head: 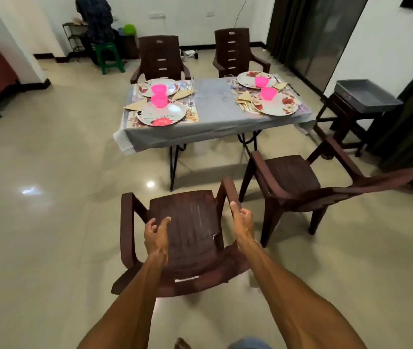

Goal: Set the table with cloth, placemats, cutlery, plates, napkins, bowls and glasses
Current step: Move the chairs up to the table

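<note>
Worktop [220, 122] is sitting well ahead of me, draped in the grey cloth [215, 107], carrying four settings: floral plates [161, 113], pink bowls [159, 100] on them, folded napkins [135, 105], placemats [190, 117] beneath. Glasses [233, 83] and cutlery are too blurred to count, though I think both are there. Setting is looking done, or nearly.

Nearest brown chair [182, 238] is standing right below me, seat toward the worktop, well short of it. Second chair [301, 182] is standing off to its right, angled.

I am reading the chair as moulded plastic: light, stiff, smooth arms, likely to skid easily on this glossy floor [36, 222]. Best hold would be both armrests, or the backrest top.

Right hand [242, 217] is touching the inner side of the right armrest, thumb along it, fingers loosely curled, not clearly wrapping; no firm grip yet. Left hand [156, 229] is hovering over the seat, fingers relaxed, holding nothing.
</note>
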